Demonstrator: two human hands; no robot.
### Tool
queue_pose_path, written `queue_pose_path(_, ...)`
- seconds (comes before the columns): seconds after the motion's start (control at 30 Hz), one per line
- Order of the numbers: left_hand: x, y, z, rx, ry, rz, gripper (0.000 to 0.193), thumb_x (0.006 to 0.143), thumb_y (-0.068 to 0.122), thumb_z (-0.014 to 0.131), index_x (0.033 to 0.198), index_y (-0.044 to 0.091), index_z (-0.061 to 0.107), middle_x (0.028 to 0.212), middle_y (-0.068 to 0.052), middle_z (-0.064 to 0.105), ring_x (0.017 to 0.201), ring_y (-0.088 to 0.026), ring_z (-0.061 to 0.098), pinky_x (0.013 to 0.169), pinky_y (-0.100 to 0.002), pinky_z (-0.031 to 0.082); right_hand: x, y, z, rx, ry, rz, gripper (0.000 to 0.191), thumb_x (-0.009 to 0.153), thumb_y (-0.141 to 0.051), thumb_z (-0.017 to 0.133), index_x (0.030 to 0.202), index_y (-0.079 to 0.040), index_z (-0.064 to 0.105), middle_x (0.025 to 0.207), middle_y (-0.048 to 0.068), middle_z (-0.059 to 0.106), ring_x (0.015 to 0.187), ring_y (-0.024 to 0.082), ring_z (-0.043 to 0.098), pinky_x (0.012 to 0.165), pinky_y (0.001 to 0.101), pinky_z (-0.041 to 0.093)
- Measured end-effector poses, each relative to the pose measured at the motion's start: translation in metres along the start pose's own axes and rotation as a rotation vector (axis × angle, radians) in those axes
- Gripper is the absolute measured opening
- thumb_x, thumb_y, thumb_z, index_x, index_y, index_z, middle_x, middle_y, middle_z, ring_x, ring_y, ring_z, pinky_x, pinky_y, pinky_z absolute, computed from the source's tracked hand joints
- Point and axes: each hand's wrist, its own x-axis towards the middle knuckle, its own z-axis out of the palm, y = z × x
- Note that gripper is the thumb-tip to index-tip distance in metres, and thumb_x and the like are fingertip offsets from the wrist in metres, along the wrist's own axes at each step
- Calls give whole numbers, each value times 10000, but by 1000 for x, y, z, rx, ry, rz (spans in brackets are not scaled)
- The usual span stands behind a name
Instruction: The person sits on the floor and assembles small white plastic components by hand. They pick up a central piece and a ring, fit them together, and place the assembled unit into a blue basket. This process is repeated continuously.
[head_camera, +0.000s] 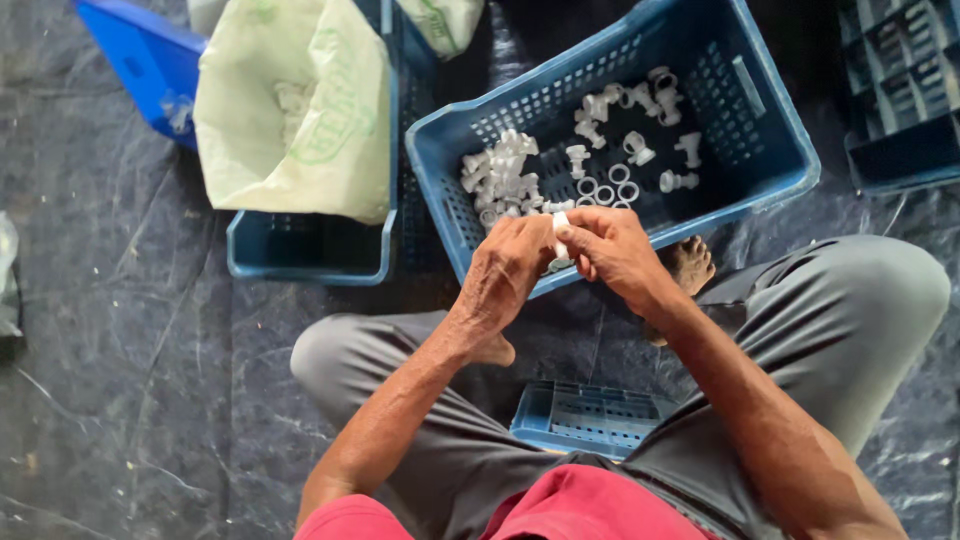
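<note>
Left hand (507, 272): pinches the small white part (560, 228), keeping it steady.
Right hand (612, 248): grips the same part.
Blue crate (770, 110): just beyond the hands, so more parts are near.

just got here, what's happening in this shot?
A person sits cross-legged on a dark plastic sheet, holding a small white plastic fitting between both hands: left hand and right hand pinch it together over the near rim of a blue perforated crate. That crate holds a pile of similar white fittings plus loose rings. A second blue crate to the left carries a pale green sack; another small blue crate lies between the legs.
</note>
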Motion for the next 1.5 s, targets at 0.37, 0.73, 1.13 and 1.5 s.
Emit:
queue_pose_path(0.37,-31,-9,9,101,150,39,205,922,146,722,1074,35,640,897,-133,639,843,-329,610,767,-431,494,-22,-14,-2,-241,80,-441,350,1032,-153,535,1286,12,711,1359,208,642,1254,271,568,1129,401,398)
queue_pose_path(0.73,-36,-51,11,173,211,-68,228,857,175,768,900,43,587,839,-149,632,844,-359,618,746,-459,494,-32,0,-17,-335,237,-797,788,1125,-628,207,833,-2,587,1200,173,689,1150,253,637,1081,367,456)
queue_pose_path(1.13,-30,-75,-21,-292,329,-331,355,869,109,701,1164,39,517,864,-184,662,809,-388,699,695,-449,539,78,49,-45,-770,177,-293,234,935,-181,712,1064,15,711,963,136,742,899,239,712,817,335,553)
queue_pose_path(1.5,-27,-114,-55,-904,624,-694,276,972,287,682,1090,64,571,856,-7,586,712,-101,612,576,-263,571,251,217,-57,-1635,-211,-192,429,782,-145,750,1190,-66,641,1133,272,628,1049,490,634,786,573,537)
